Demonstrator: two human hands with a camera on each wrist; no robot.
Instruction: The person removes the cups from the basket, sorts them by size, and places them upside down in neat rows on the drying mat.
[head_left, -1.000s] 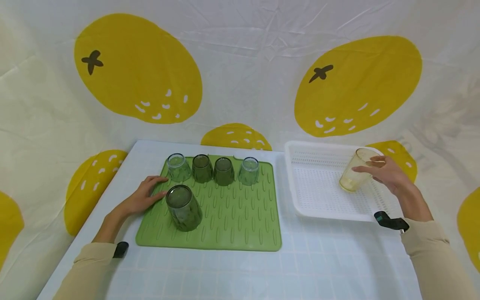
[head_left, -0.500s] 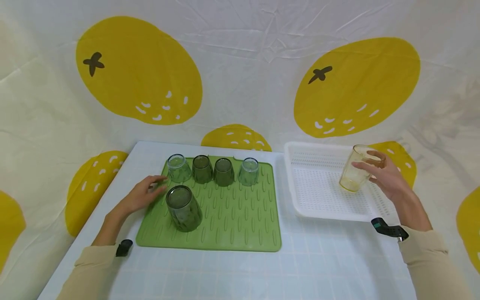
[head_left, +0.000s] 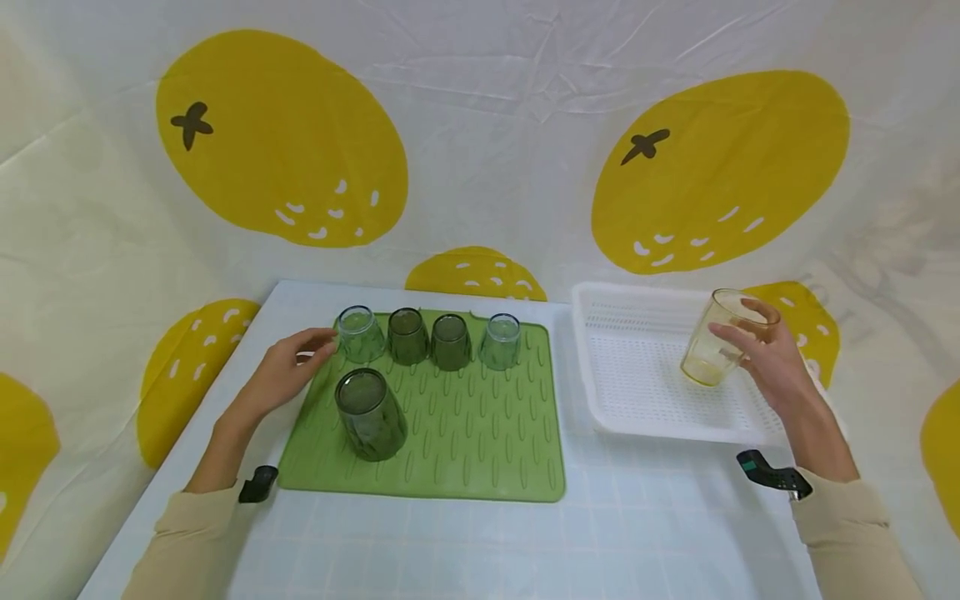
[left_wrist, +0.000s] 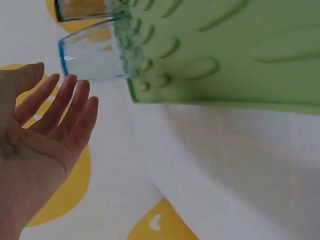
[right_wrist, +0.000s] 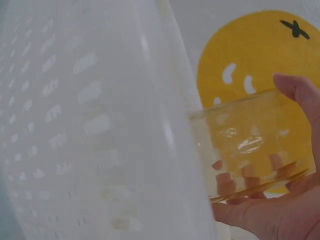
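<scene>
My right hand point(head_left: 772, 354) grips an amber glass tumbler point(head_left: 705, 354) near its rim, thumb on one side and fingers round the other. The tumbler stands slightly tilted over the right part of a white plastic basket point(head_left: 622, 421); the right wrist view shows the fingers through the amber glass point(right_wrist: 240, 140). At the left edge of a green drying mat point(head_left: 472, 450), my left hand point(head_left: 285, 371) has its fingers loosely bent, tips right beside an upside-down clear bluish glass point(head_left: 362, 337). In the left wrist view that hand point(left_wrist: 50, 115) holds nothing.
Two dark upside-down glasses point(head_left: 408, 337) and another clear one point(head_left: 500, 343) line the mat's back edge. A larger dark green glass point(head_left: 372, 417) stands upside down at the mat's front left. A lemon-print cloth point(head_left: 495, 167) hangs behind the table.
My right hand has raised the amber tumbler slightly and wrapped further round its rim. My left hand has come off the mat's edge and moved up toward the clear bluish glass.
</scene>
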